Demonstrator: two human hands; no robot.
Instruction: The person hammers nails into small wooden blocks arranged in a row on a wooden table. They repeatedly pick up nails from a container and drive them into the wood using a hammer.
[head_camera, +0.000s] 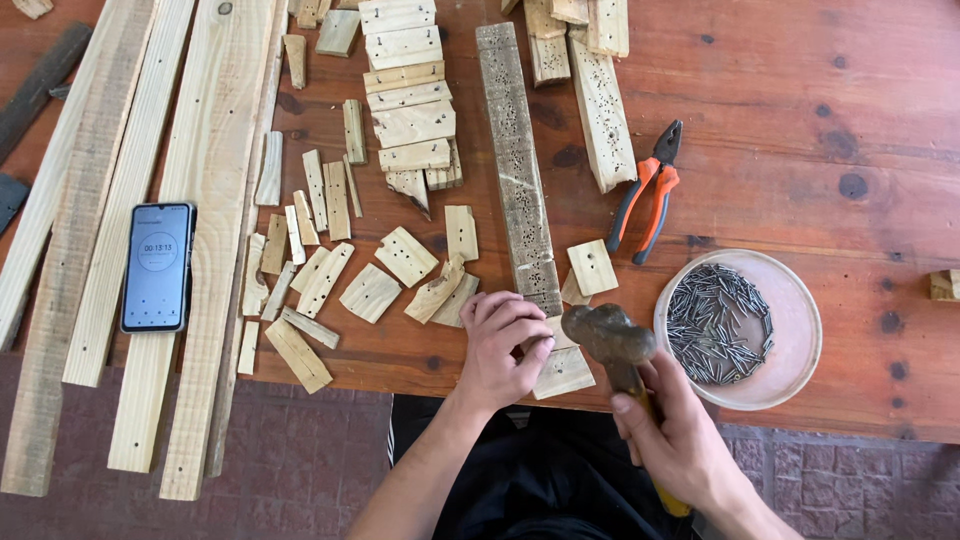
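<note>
The left hand (500, 345) is curled with fingers bent down onto a small pale wood block (562, 372) at the near edge of the surface (820, 170); the fingers cover whatever they pinch, so it cannot be made out, and part of the block is hidden beneath the palm. The right hand (672, 430) is wrapped closed around the handle of a hammer (610, 338), whose worn, rusty head hangs just above the block, beside the left fingertips. Most of the handle is hidden inside the fist; only a yellowish end shows below the wrist.

Just beyond the left hand lies the near end of a long dark strip (517, 160) riddled with small holes, running away up the surface. To the right of the hammer sits a round shallow dish (790, 300) holding a heap of thin nails (718, 322). Farther back lie orange-handled pliers (648, 195).

To the left, many short wood offcuts (330, 270) are scattered, with a stack of blocks (408, 95) behind them, partly cut off by the top edge. Long pale planks (205, 170) lean over the left side, and a phone (157, 266) with a lit screen rests on them. A small block at the right edge is cut off.
</note>
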